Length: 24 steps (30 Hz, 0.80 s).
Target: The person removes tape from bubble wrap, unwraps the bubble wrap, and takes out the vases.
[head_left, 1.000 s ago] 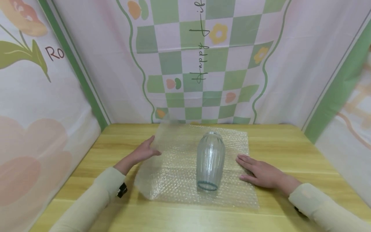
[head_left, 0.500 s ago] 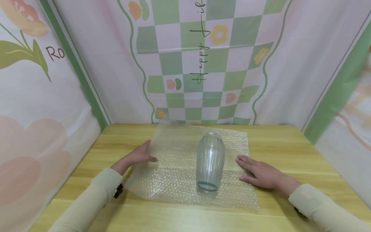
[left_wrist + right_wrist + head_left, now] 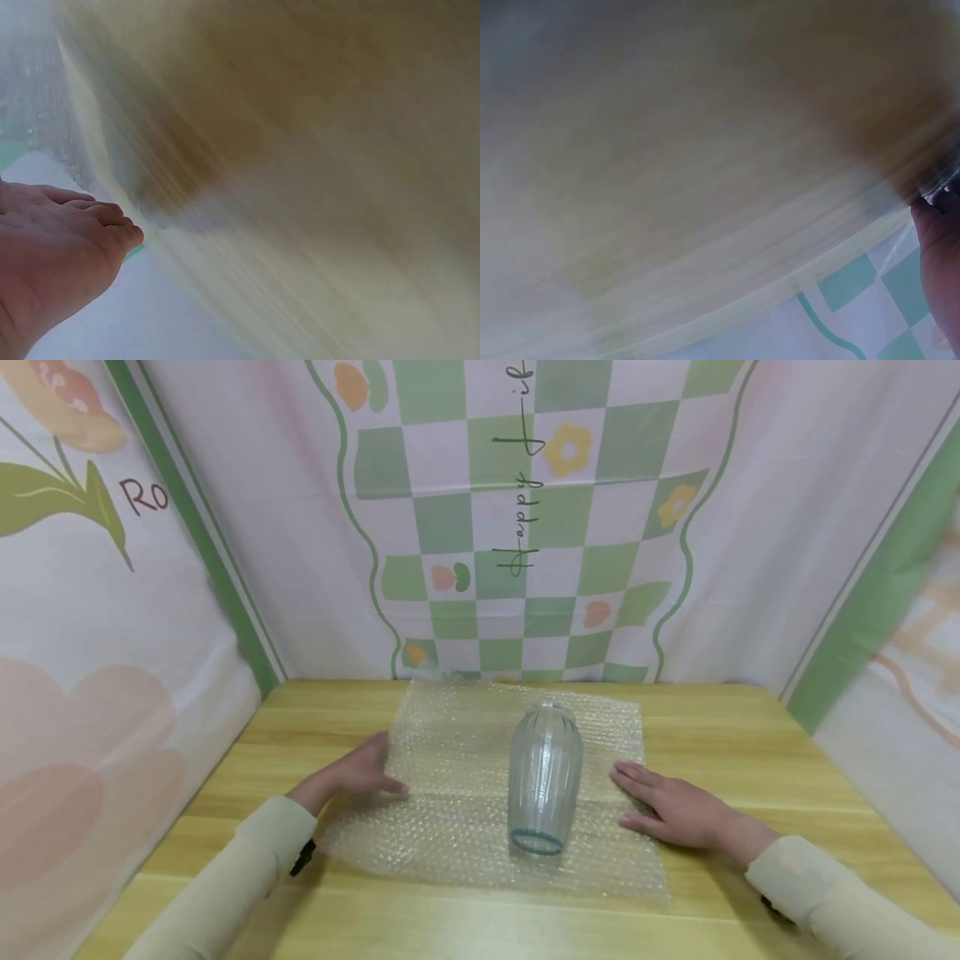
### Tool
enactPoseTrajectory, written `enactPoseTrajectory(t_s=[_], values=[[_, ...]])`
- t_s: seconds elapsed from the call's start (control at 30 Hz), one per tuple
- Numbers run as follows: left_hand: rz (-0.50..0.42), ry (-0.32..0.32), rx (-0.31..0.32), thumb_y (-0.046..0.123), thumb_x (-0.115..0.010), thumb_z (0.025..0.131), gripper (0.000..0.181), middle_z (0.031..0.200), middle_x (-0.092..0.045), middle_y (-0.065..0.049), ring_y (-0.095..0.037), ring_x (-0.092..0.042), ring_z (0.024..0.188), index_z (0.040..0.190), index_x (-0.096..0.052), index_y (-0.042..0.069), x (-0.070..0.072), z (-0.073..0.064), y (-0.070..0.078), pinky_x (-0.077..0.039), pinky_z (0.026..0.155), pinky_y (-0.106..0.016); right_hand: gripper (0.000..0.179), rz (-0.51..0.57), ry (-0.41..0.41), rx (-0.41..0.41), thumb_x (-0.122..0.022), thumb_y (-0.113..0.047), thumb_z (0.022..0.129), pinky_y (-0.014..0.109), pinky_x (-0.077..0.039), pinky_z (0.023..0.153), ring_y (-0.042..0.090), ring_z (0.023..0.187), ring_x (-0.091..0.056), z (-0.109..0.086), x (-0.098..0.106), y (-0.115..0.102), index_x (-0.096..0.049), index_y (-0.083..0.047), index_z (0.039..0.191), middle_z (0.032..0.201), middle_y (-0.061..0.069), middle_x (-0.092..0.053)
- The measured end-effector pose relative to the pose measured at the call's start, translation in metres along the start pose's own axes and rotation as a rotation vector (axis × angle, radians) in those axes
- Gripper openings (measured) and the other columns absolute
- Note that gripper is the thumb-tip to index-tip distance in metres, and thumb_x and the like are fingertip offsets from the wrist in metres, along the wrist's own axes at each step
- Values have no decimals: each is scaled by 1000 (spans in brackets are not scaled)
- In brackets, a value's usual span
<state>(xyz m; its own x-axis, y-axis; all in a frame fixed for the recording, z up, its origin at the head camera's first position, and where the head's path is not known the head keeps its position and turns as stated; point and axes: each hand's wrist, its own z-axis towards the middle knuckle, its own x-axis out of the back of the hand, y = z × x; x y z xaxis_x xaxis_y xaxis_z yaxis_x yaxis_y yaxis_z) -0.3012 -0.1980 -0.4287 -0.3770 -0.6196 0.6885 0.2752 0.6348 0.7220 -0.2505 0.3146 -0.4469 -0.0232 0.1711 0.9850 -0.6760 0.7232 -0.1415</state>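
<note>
A clear ribbed glass vase [image 3: 545, 781] lies on its side on a sheet of bubble wrap [image 3: 457, 827], its base toward me. At the sheet's left edge is my left hand [image 3: 356, 772], thumb over the wrap and the other fingers partly hidden. My right hand [image 3: 678, 810] rests flat on the sheet's right edge, fingers pointing toward the vase without touching it. In the left wrist view, the left hand [image 3: 64, 247] shows at the lower left with its fingers together. Only part of the right hand [image 3: 941, 255] appears in the right wrist view.
The sheet lies on a wood-grain table [image 3: 720, 727]. Behind it hangs a green-checked curtain [image 3: 555, 518], with printed fabric on both sides. Dark bands [image 3: 303, 857] show at the sleeve cuffs.
The raised left side of the bubble wrap has come down and spread flatter to the left. My left hand has moved slightly down and left with it. Vase and right hand stay put.
</note>
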Motion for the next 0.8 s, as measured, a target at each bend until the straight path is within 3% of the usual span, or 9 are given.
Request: enactPoseTrajectory(t_s=[0.07,0.3,0.57,0.8], values=[[0,0,-12,19,-87,77,103,149,-35,-29,-44,-32,137,153,-23,-7,-1,0,-2,-22,115,-56,70,4,-3,-3,-55,-47,101,55,-40,105,41,136,-38,0,0,0,-43,3,148,153,22,-38],[88,-14,75,31,-89,76,113,141,-35,-27,-43,-31,132,153,-17,-9,-1,-3,-4,-24,113,-57,70,4,-6,-6,-55,-48,101,55,-39,105,40,137,-38,-1,1,-1,-43,3,148,153,22,-37],[187,-47,129,45,-86,76,127,157,-8,-36,-48,-7,145,151,-5,-16,-3,-3,-9,-12,116,-57,70,1,1,3,-56,-47,101,55,-39,105,41,137,-38,-1,-1,0,-43,3,148,153,22,-38],[235,-70,155,51,-82,78,126,158,2,-35,-47,4,145,152,-4,-15,-2,-4,-9,-5,117,-56,69,-5,11,8,-56,-46,100,55,-40,104,41,136,-39,-1,-1,0,-44,3,147,152,23,-38]])
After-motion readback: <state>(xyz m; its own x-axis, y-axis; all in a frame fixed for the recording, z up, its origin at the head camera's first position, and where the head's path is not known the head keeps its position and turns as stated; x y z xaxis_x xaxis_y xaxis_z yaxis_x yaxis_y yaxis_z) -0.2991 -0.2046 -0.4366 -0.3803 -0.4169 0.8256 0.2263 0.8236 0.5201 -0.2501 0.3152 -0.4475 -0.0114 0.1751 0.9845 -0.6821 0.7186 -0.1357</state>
